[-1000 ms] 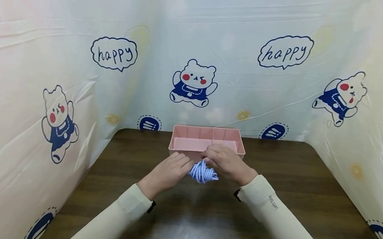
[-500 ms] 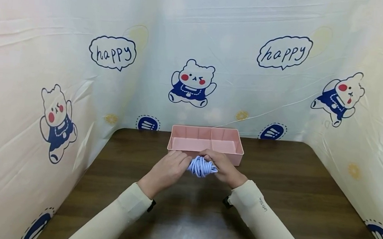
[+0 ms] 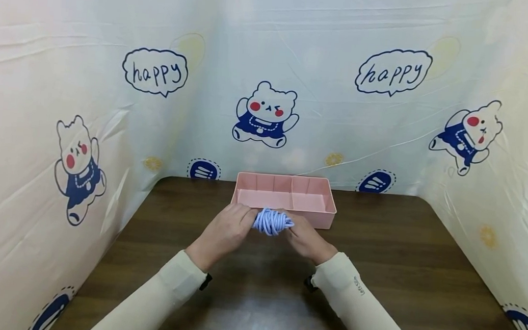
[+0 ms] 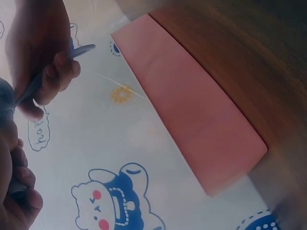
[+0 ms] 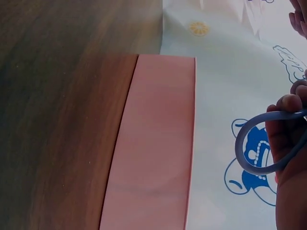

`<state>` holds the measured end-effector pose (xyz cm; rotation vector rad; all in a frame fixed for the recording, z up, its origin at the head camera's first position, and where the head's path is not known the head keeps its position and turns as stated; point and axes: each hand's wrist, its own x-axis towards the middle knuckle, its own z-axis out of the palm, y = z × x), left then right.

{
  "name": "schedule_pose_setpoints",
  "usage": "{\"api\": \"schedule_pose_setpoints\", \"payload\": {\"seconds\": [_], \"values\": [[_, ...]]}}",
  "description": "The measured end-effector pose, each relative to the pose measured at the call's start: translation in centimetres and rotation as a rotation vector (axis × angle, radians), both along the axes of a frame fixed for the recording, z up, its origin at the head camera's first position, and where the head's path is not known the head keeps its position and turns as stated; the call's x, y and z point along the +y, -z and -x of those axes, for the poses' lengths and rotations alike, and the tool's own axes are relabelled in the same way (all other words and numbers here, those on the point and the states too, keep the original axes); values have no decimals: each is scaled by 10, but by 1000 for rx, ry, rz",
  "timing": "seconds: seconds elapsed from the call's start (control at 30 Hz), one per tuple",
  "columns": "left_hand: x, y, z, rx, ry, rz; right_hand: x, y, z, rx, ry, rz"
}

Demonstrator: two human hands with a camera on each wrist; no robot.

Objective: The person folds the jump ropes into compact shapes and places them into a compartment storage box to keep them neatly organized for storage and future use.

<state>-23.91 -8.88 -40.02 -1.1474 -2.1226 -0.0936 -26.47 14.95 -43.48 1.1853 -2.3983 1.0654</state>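
A wound bundle of light-blue rope (image 3: 271, 222) is held between both hands in the head view, with coils wrapped round its middle. My left hand (image 3: 225, 232) grips the bundle's left end. At the other end, my right hand (image 3: 307, 237) has its fingers curled round the rope, partly hidden behind the coils. In the right wrist view a loop of the rope (image 5: 243, 143) sticks out from the right hand (image 5: 292, 139). From the left wrist view, a strand of rope (image 4: 82, 51) passes through the right hand's fingers, while the left hand (image 4: 19, 187) shows at the lower left.
Just beyond the hands stands a pink box (image 3: 324, 220) with a divider, at the back of the dark wooden table (image 3: 391, 255). A patterned curtain (image 3: 322, 118) encloses the table at the back and both sides.
The right hand has come down and inward onto the rope's right end. Both hands and the bundle have since shifted slightly left and farther forward, towards the pink box.
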Motion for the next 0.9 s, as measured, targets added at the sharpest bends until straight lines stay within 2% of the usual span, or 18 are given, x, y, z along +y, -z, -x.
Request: {"api": "schedule_pose_setpoints", "payload": {"seconds": [0.13, 0.23, 0.47, 0.63, 0.83, 0.9], "values": [[0, 2, 1, 22, -29, -28, -3, 1, -6, -18, 112, -54], [0, 4, 2, 46, -49, -51, -8, 3, -9, -61, 139, -72], [-1, 3, 3, 60, -156, -44, -17, 8, -11, -85, 115, -29], [-2, 3, 5, 45, -186, -45, -21, 15, -10, -52, 110, -24], [-2, 6, 8, 32, -229, -58, -26, 22, -11, -108, 96, -23], [-1, 6, 8, 26, -252, -63, -27, 24, -12, -93, 104, -38]]}}
